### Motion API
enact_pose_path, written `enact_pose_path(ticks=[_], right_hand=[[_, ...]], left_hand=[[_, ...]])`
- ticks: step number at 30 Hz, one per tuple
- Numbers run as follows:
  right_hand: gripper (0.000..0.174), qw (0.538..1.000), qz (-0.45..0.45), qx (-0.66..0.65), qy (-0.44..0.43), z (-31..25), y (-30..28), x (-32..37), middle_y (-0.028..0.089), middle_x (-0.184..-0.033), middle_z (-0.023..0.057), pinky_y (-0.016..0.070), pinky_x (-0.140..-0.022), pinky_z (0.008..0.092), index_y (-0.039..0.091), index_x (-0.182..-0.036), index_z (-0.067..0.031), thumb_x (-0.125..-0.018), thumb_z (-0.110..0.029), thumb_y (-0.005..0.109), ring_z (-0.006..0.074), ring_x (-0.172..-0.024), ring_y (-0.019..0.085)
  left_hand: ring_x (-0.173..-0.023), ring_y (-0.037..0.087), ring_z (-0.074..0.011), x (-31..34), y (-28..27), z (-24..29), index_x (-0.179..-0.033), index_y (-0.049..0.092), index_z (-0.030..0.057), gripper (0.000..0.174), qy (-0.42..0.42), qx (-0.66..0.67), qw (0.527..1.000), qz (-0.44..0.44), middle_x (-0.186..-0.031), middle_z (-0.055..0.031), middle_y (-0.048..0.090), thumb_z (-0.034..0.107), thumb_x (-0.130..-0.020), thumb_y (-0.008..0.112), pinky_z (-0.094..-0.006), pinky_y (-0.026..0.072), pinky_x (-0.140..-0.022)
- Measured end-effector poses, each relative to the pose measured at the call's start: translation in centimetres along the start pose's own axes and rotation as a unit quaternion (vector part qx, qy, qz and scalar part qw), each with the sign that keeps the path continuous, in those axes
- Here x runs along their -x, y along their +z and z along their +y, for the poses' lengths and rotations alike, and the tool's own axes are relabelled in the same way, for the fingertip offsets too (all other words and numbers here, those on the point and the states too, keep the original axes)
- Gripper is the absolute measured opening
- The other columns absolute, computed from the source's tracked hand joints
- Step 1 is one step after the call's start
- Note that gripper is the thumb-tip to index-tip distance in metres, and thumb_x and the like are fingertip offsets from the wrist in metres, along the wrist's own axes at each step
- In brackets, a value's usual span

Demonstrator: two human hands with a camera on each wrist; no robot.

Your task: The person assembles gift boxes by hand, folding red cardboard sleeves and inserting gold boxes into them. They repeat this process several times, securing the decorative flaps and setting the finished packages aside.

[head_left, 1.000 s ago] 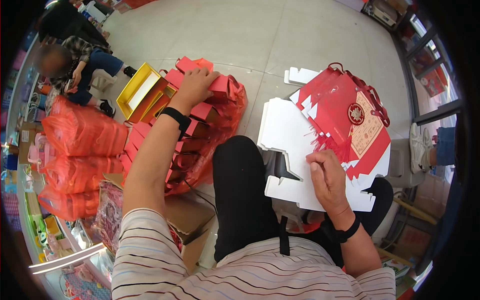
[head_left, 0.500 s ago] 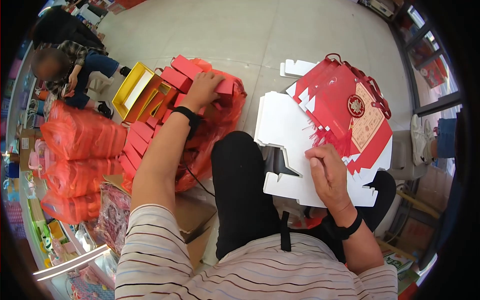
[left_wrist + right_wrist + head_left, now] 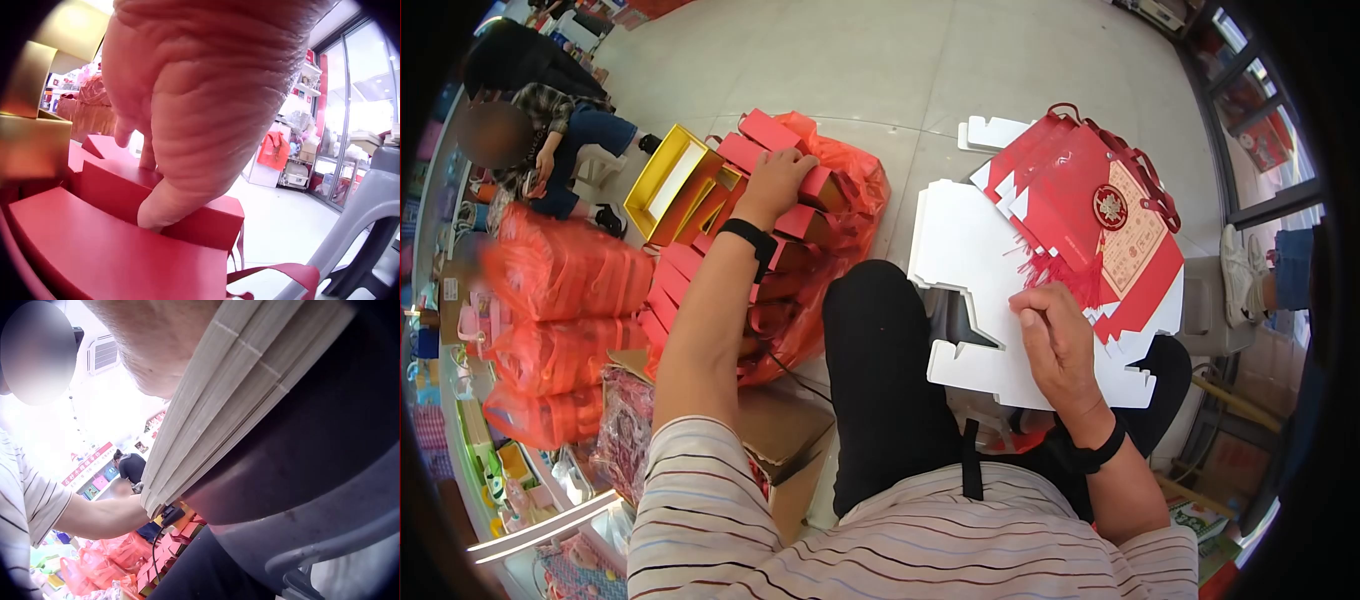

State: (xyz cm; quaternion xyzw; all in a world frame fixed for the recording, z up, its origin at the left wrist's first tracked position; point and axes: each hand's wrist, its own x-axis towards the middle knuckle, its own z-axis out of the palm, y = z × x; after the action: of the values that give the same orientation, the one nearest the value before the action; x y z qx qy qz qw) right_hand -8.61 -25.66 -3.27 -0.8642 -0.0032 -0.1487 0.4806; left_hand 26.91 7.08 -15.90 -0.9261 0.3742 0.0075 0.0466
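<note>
My left hand (image 3: 778, 185) reaches into a pile of small red gift boxes that stand in a red plastic bag (image 3: 870, 215). In the left wrist view its thumb (image 3: 159, 209) lies against the near side of one red box (image 3: 119, 187), the fingers over its far side, gripping it. My right hand (image 3: 1057, 350) rests, loosely curled and holding nothing, on a stack of flat white cardboard sheets (image 3: 960, 235). On that stack, just beyond the hand, lie flat red printed box sheets (image 3: 1060, 200) with a gold round emblem, ribbon handles and red tassels (image 3: 1080, 280).
A yellow open box (image 3: 668, 185) stands behind the red boxes. Stacked red plastic bags (image 3: 570, 270) sit at the left, near a seated person (image 3: 550, 140). A cardboard box (image 3: 775, 425) is by my left leg. A grey stool (image 3: 1215, 310) stands at the right.
My left hand shifted right over the red boxes, then back left to another part of the pile. The right hand has stayed on the white cardboard.
</note>
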Motion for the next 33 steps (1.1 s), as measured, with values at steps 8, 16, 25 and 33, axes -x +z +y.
enact_pose_path(ticks=[8, 16, 25, 33], right_hand=[[0.012, 1.000, 0.021, -0.014, -0.012, 0.3, 0.3, 0.1, 0.062, -0.089, 0.0159, 0.0487, -0.075, 0.0387, 0.066, -0.102, -0.0005, -0.092, 0.003, 0.060, 0.0317, -0.082, 0.061], [0.009, 0.998, 0.040, -0.018, -0.038, 0.5, 0.2, 0.2, 0.062, -0.090, 0.0157, 0.0500, -0.077, 0.0408, 0.064, -0.101, -0.0011, -0.093, -0.002, 0.062, 0.0349, -0.085, 0.062], [0.018, 0.996, 0.045, -0.054, -0.056, -0.2, -2.2, 1.3, 0.065, -0.103, 0.0152, 0.0522, -0.085, 0.0363, 0.066, -0.111, -0.0020, -0.094, -0.003, 0.063, 0.0319, -0.095, 0.065], [0.042, 0.949, 0.128, 0.287, -0.012, 6.1, -9.8, 4.0, 0.059, -0.133, 0.0250, 0.0444, -0.109, 0.0480, 0.062, -0.126, 0.0034, -0.088, -0.012, 0.071, 0.0435, -0.126, 0.055]], left_hand=[[-0.132, 0.056, -0.0397, 1.2, 1.8, -0.3, -0.145, 0.057, 0.0102, 0.046, 0.015, 0.022, 0.996, 0.087, -0.142, -0.0232, 0.058, 0.008, -0.099, 0.048, -0.0504, 0.0458, -0.110], [-0.120, 0.062, -0.0340, 2.1, -9.9, 11.3, -0.136, 0.061, 0.0013, 0.038, -0.001, 0.337, 0.924, 0.179, -0.129, -0.0202, 0.064, 0.015, -0.102, 0.059, -0.0373, 0.0505, -0.100], [-0.095, 0.061, -0.0297, -2.2, -16.5, 26.8, -0.127, 0.067, 0.0004, 0.040, 0.071, 0.309, 0.944, 0.090, -0.105, -0.0170, 0.062, 0.030, -0.099, 0.067, -0.0375, 0.0506, -0.086], [-0.099, 0.063, -0.0383, -2.7, -16.6, 29.1, -0.119, 0.071, 0.0013, 0.038, 0.071, 0.258, 0.957, 0.116, -0.102, -0.0224, 0.065, 0.030, -0.094, 0.069, -0.0460, 0.0524, -0.088]])
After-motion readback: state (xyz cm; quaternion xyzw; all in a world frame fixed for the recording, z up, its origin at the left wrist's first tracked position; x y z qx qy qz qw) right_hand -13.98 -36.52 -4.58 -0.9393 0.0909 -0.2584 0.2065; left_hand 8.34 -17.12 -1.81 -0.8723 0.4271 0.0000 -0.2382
